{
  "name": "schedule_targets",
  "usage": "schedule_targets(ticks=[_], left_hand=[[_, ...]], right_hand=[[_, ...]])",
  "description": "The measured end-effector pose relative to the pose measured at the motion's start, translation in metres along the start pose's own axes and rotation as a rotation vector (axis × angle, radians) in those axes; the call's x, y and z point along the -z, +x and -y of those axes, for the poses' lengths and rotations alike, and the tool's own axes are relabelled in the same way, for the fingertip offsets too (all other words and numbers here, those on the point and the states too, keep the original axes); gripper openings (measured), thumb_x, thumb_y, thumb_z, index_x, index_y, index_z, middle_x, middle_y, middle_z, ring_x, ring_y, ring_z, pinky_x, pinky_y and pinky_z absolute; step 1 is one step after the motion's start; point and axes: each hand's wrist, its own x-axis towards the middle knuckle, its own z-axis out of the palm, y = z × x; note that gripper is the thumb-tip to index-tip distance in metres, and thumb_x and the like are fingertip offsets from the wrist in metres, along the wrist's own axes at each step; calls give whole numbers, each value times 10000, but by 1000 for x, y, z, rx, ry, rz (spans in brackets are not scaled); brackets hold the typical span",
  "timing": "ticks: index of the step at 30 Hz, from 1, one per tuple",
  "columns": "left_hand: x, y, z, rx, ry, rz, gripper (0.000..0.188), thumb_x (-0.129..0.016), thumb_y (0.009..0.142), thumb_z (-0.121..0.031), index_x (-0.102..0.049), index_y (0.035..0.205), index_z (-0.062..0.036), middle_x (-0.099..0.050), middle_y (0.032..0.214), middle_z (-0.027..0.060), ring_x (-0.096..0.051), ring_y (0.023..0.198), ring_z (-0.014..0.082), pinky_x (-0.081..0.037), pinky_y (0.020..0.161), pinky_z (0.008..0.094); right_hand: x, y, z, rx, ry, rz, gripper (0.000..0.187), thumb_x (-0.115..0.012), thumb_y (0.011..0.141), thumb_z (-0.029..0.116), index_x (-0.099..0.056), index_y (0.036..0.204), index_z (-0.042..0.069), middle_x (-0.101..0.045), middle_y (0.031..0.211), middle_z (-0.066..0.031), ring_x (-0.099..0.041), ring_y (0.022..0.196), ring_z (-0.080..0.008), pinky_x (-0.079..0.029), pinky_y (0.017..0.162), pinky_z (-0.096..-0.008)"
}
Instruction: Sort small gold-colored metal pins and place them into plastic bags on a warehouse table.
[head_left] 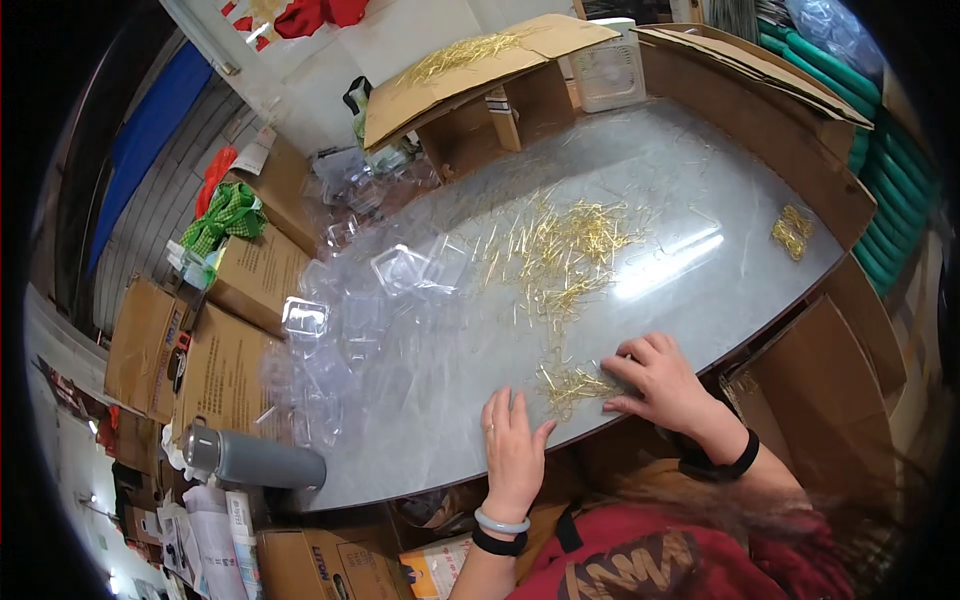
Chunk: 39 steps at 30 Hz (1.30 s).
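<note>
Thin gold wire pieces, bent like small hooks, lie in a small heap (568, 388) near the front edge of the grey table (440, 440). My left hand (512, 450) rests on the tabletop just left of this heap, fingers stretched out and holding nothing. At the heap's right side is my right hand (660, 382), its fingers bent and its thumb apart, with the fingertips at the wires. I see nothing gripped in it. Beyond both hands a larger loose pile of gold wire hooks (590, 235) spreads over the table's middle.
Clear plastic boxes (400, 268) cover the table's left side. A grey bottle (265, 460) lies at the front left. A small gold wire bundle (792, 232) sits at the right. Cardboard (560, 42) with more wires on top stands at the back; cartons (255, 275) stand left.
</note>
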Motion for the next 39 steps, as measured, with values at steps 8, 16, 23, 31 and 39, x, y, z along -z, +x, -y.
schedule_targets(ticks=[8, 16, 23, 31, 39], left_hand=[[-9, 13, -10, -158, 181, 43, 816, -601, 979, -495, -331, 1559, 12, -369, 1551, 263, -311, 1463, 438, -198, 1217, 587], [-4, 10, -13, -217, 261, 34, 616, -594, 987, -470, -508, 1487, -120, -457, 1451, 161, -357, 1427, 438, -275, 1189, 588], [2, 10, -12, -223, 211, 70, 604, -588, 989, -454, -503, 1488, -123, -427, 1461, 145, -321, 1436, 435, -267, 1186, 597], [-1, 11, -9, -236, 202, 82, 642, -610, 978, -445, -464, 1518, -131, -419, 1466, 146, -308, 1440, 440, -259, 1189, 603], [-3, 11, -11, -243, 193, 70, 660, -605, 981, -454, -442, 1535, -134, -408, 1471, 142, -311, 1439, 436, -258, 1188, 605]], right_hand=[[-47, 9, 35, 32, 38, -29, 382, -624, 807, 80, -656, 1188, 71, -635, 1109, -98, -587, 1030, -301, -489, 910, -396], [-12, 47, 17, 55, -2, 119, 511, -593, 812, -28, -611, 1319, 22, -569, 1423, -183, -501, 1347, -395, -430, 1108, -437], [-26, 75, 11, -19, -93, 254, 266, -647, 849, 101, -637, 1108, 43, -635, 1061, -140, -624, 1070, -361, -515, 887, -465], [-30, 74, 2, -154, -95, 173, 295, -663, 902, 164, -612, 1169, 49, -631, 1152, -152, -614, 1066, -363, -500, 892, -471], [-31, 62, -3, -168, -274, -12, 498, -684, 923, 233, -543, 1364, 49, -573, 1331, -189, -557, 1170, -362, -455, 984, -445]])
